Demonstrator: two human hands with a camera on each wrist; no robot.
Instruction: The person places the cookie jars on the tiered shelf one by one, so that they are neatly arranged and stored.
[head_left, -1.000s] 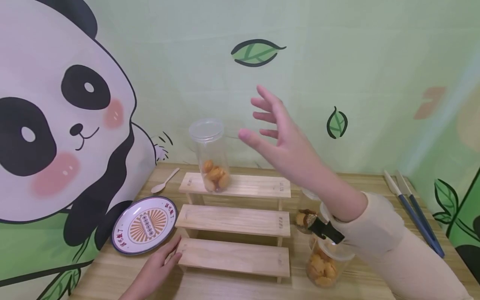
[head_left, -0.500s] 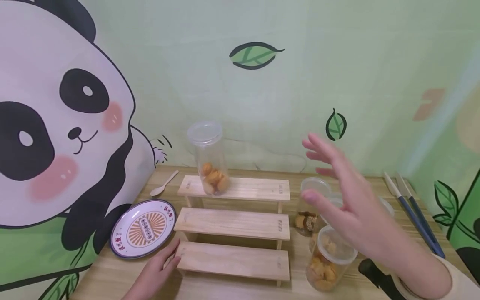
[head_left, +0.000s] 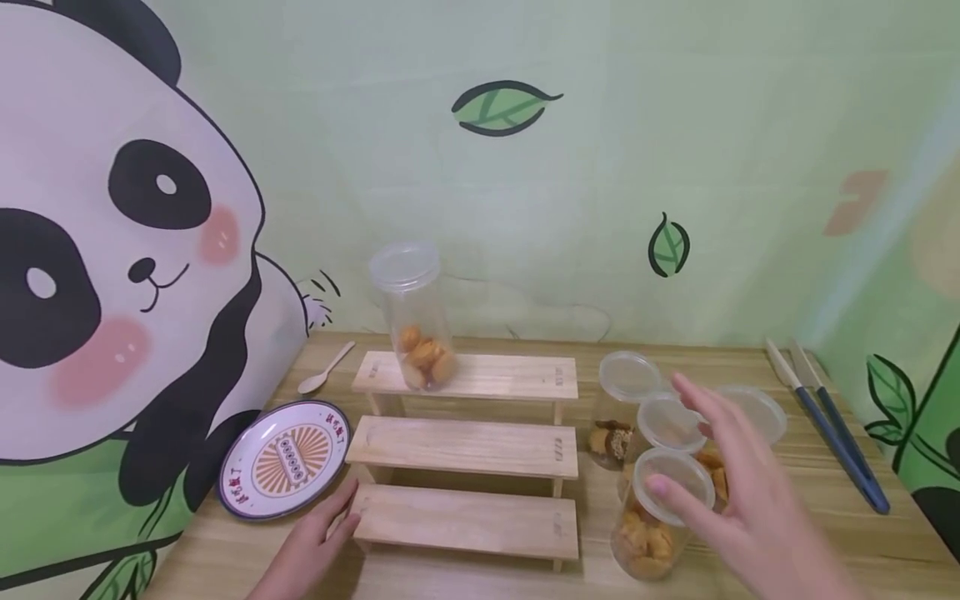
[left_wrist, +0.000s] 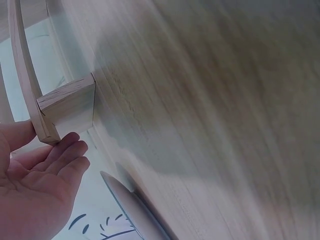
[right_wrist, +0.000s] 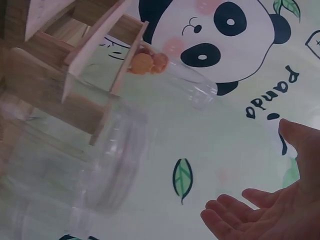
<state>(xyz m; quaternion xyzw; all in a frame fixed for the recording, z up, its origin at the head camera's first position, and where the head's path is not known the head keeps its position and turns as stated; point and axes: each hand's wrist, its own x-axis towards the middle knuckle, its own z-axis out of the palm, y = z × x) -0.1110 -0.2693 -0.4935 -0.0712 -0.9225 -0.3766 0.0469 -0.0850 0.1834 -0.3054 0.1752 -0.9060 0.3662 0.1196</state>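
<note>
A three-step wooden stand (head_left: 465,521) stands mid-table. My left hand (head_left: 311,542) holds the left end of its lowest step; in the left wrist view thumb and fingers (left_wrist: 70,162) lie on either side of the board's end. On the top step is a lidded clear jar (head_left: 422,354) with round orange-brown snacks in its bottom. My right hand (head_left: 757,508), fingers spread and holding nothing, is beside the front clear jar (head_left: 648,542), its thumb overlapping that jar's lid in the head view. Several lidded jars cluster there, including a rear-left jar (head_left: 628,375) with dark-coated pieces.
A white plate (head_left: 247,442) with a blue rim lies left of the stand, and a small spoon (head_left: 326,371) behind it. Blue-handled tongs (head_left: 836,429) lie at the far right. A panda-printed cloth (head_left: 562,183) backs the table.
My right hand has come down and to the right, from near the top-step jar to the jar cluster. My left hand stays at the lowest step's end.
</note>
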